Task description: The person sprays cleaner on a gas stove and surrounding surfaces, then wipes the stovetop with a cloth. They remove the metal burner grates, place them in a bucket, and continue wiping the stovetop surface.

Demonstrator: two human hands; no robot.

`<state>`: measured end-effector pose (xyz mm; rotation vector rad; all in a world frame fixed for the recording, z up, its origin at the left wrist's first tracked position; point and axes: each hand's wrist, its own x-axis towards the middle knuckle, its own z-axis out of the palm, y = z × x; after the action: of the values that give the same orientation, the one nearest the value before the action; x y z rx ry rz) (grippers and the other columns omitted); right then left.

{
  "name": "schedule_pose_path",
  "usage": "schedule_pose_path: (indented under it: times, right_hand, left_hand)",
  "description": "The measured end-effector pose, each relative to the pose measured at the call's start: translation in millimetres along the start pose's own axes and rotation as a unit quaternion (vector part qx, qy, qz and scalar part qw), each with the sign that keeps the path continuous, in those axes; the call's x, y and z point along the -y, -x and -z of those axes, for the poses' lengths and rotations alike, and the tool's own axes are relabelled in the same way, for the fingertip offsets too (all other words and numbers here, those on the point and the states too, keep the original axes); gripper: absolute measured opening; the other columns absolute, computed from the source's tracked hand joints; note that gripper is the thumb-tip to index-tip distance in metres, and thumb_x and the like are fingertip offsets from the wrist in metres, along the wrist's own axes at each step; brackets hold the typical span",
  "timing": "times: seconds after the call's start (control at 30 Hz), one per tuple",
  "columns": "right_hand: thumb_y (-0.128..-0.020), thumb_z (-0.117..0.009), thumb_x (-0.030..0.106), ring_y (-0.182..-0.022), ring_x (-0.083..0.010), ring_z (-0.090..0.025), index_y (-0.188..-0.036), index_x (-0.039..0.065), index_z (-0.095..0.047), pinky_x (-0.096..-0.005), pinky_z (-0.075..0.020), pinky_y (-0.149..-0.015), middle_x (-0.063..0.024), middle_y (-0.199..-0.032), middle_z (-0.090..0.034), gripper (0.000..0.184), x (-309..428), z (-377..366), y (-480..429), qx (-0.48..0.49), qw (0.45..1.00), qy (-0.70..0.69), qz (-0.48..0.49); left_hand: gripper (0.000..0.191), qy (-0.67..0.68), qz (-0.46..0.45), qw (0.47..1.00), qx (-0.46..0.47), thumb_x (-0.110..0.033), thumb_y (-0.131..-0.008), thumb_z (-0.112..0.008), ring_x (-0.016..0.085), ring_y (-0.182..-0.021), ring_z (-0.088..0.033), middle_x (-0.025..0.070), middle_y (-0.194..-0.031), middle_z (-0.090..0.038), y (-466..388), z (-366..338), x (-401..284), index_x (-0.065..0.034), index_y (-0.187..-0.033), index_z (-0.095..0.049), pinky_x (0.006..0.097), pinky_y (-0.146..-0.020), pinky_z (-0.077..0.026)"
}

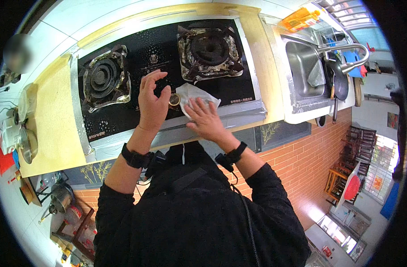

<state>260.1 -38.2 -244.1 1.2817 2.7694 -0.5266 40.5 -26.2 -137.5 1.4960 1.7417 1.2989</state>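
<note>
My right hand [205,118] lies flat, fingers spread, on a whitish cloth or wipe [193,95] at the front of a black glass gas hob [150,63]. My left hand [153,98] is held over the hob between the two burners, fingers apart and slightly curled, with nothing in it. Beside the cloth is a round control knob [174,99]. The left burner [105,78] and the right burner [210,48] have foil-like liners around them. Water drops dot the glass at the middle back and the front left corner.
A steel sink [303,71] with a curved faucet [357,50] is to the right, a dark pan [340,80] next to it. An orange bottle [300,20] lies behind the sink. A metal pot [28,145] stands at the counter's left end. Silver tape borders the hob.
</note>
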Motion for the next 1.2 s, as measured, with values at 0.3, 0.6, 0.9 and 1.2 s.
schedule_pose_path:
  times: [0.3, 0.6, 0.9, 1.2]
  right_hand:
    - [-0.088, -0.050, 0.048, -0.141, -0.0296, -0.017, -0.144, 0.010, -0.028, -0.0556, -0.0147, -0.109, -0.0109, -0.152, -0.023, 0.072, 18.9, -15.6, 17.3, -0.065, 0.995, 0.002, -0.075]
    - [-0.089, -0.051, 0.042, -0.140, -0.0327, -0.019, -0.144, 0.004, -0.026, -0.0547, -0.0145, -0.109, -0.0199, -0.150, -0.022, 0.071, -39.1, -6.7, 15.3, -0.145, 0.969, 0.045, -0.196]
    - [-0.086, -0.054, 0.043, -0.138, -0.0290, -0.025, -0.138, 0.006, -0.038, -0.0507, -0.0176, -0.110, -0.0131, -0.147, -0.031, 0.066, 201.6, -67.9, -65.6, -0.117, 0.982, -0.099, 0.112]
    - [-0.090, -0.051, 0.012, -0.111, -0.0270, -0.054, -0.117, 0.004, -0.057, -0.0377, -0.0407, -0.095, -0.0161, -0.115, -0.059, 0.029, 145.7, -36.0, -27.4, -0.339, 0.924, -0.087, -0.153]
  left_hand:
    - [0.024, 0.025, 0.074, 0.997, 0.025, -0.009, -0.082, -0.061, 0.020, -0.102, -0.056, 0.0053, -0.110, -0.058, -5.9, 5.8, 10.1, -0.0090, -0.106, -0.060, 0.0325, -0.084, -0.045]
    - [0.026, 0.030, 0.070, 0.997, 0.015, -0.007, -0.081, -0.062, 0.019, -0.099, -0.057, 0.0060, -0.109, -0.059, -4.5, 37.8, 26.5, -0.0081, -0.107, -0.061, 0.0304, -0.083, -0.046]
    - [0.028, 0.035, 0.018, 0.998, 0.052, -0.004, -0.079, -0.062, 0.019, -0.097, -0.058, 0.0060, -0.109, -0.059, -14.9, 101.8, 52.4, -0.0094, -0.106, -0.061, 0.0297, -0.081, -0.046]
    - [0.026, 0.017, -0.008, 0.991, 0.131, -0.005, -0.077, -0.063, 0.022, -0.096, -0.058, 0.0079, -0.103, -0.059, -17.6, 168.1, 88.6, -0.0075, -0.103, -0.061, 0.0301, -0.083, -0.045]
